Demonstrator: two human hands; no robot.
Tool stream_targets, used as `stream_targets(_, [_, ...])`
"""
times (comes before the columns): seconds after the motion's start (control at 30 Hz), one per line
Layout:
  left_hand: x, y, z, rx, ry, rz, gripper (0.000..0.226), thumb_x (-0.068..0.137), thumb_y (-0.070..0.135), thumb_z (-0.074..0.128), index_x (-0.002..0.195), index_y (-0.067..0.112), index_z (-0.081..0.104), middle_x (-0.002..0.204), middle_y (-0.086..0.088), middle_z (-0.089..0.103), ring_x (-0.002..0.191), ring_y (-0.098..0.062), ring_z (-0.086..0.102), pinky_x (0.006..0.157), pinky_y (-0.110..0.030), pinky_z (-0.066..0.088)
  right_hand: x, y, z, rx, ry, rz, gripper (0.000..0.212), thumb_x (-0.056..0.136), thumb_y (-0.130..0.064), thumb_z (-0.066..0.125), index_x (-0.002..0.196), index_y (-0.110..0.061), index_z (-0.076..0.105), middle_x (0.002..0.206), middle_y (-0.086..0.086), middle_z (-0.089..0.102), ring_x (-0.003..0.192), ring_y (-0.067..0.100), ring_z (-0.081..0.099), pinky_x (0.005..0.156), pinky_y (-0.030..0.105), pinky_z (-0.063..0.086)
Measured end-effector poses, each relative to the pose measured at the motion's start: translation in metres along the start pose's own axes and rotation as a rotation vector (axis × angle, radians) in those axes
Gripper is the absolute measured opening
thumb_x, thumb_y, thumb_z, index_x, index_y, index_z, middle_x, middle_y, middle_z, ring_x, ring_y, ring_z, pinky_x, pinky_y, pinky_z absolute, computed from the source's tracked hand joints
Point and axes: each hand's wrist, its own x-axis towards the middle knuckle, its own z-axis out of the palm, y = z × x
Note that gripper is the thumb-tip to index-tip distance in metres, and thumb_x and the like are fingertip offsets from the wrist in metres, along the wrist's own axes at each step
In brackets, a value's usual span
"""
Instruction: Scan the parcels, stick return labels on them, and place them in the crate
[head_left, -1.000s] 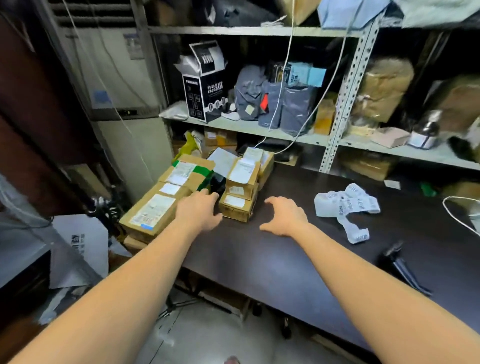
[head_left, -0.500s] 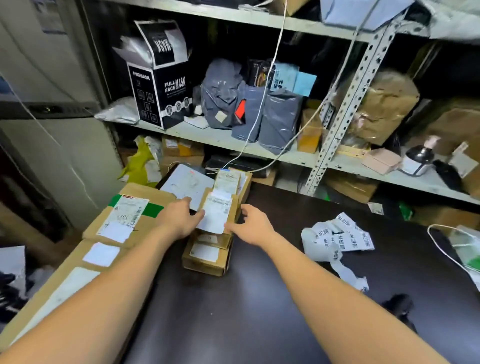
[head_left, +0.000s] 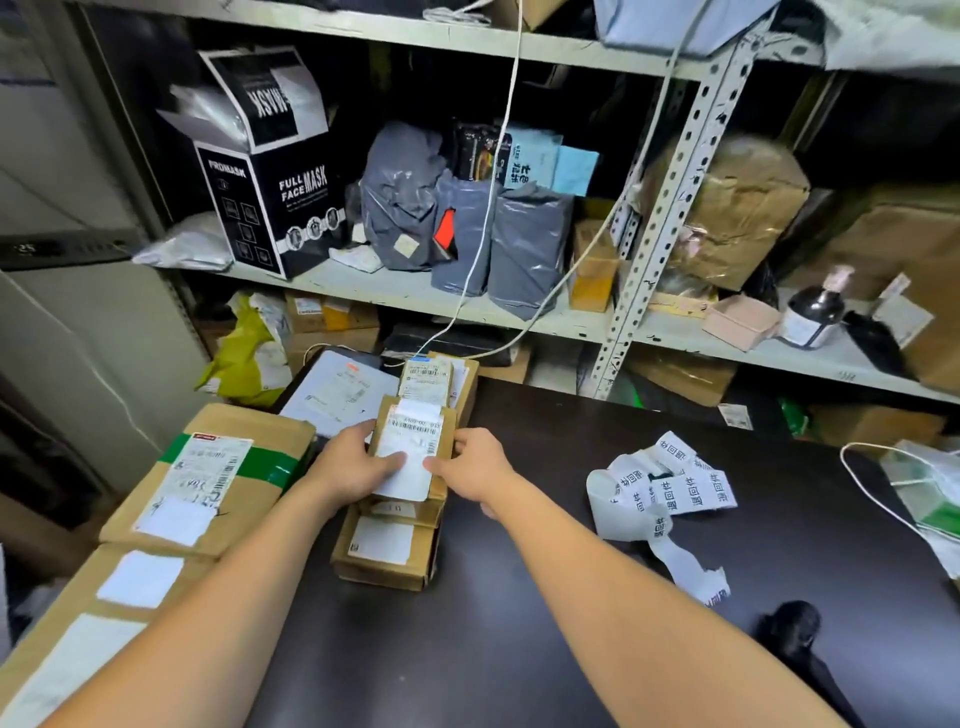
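Observation:
A small cardboard parcel (head_left: 415, 441) with a white shipping label tops a stack of small boxes (head_left: 387, 551) on the dark table (head_left: 519, 597). My left hand (head_left: 356, 465) grips its left side, thumb on the label. Gripping the parcel's right side is my right hand (head_left: 467, 467), thumb at the label's edge. A strip of white return labels (head_left: 665, 493) with printed characters lies crumpled to the right. A black scanner (head_left: 789, 623) lies at the lower right. No crate shows.
Larger cardboard boxes (head_left: 218, 478) with labels and green tape sit to the left. More small parcels (head_left: 436, 379) stand behind the stack. A metal shelf (head_left: 649, 322) behind the table holds grey bags, a black mask box and wrapped packages. White cables hang down.
Both hands moved forward from the table onto the top small parcel and now grip its sides. The camera came closer to the stack.

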Motion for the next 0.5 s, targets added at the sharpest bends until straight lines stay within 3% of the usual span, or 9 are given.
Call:
stream_targets(0.1, [-0.012, 0.018, 0.0, -0.023, 0.007, 0.059, 0.058, 0.09, 0.027, 0.076, 0.143, 0.024, 0.054, 0.122, 0.008, 0.064, 0.094, -0.007, 0.062, 0.071, -0.02, 0.05, -0.011, -0.002, -0.019, 0.043, 0.033, -0.074, 0.036, 0.086, -0.018, 0.078, 0.122, -0.021, 0.072, 0.119, -0.01, 0.073, 0.1, 0.001, 0.064, 0.089, 0.025, 0.056])
stream_targets(0.23, [-0.038, 0.046, 0.022, -0.044, 0.002, 0.122, 0.053, 0.089, 0.028, 0.076, 0.138, 0.029, 0.058, 0.12, 0.009, 0.068, 0.094, 0.0, 0.062, 0.07, -0.018, 0.049, -0.04, 0.009, -0.056, 0.082, 0.064, -0.109, 0.029, 0.086, -0.018, 0.077, 0.114, -0.025, 0.074, 0.096, -0.025, 0.067, 0.084, -0.012, 0.057, 0.071, 0.013, 0.047])
stream_targets(0.37, [-0.075, 0.073, 0.071, -0.088, -0.053, 0.129, 0.052, 0.087, 0.028, 0.078, 0.135, 0.032, 0.059, 0.119, 0.014, 0.069, 0.106, -0.007, 0.067, 0.088, -0.028, 0.057, -0.082, 0.04, -0.106, 0.081, 0.078, -0.123, 0.028, 0.087, -0.016, 0.077, 0.113, -0.026, 0.074, 0.093, -0.024, 0.07, 0.088, -0.008, 0.064, 0.072, 0.016, 0.053])
stream_targets(0.5, [-0.115, 0.095, 0.138, -0.057, -0.135, 0.147, 0.074, 0.083, 0.029, 0.082, 0.15, 0.025, 0.049, 0.135, 0.009, 0.064, 0.122, -0.014, 0.062, 0.106, -0.038, 0.05, -0.13, 0.09, -0.16, 0.134, 0.046, -0.099, 0.027, 0.089, -0.009, 0.073, 0.11, -0.027, 0.071, 0.103, -0.014, 0.074, 0.097, 0.003, 0.069, 0.086, 0.024, 0.058])
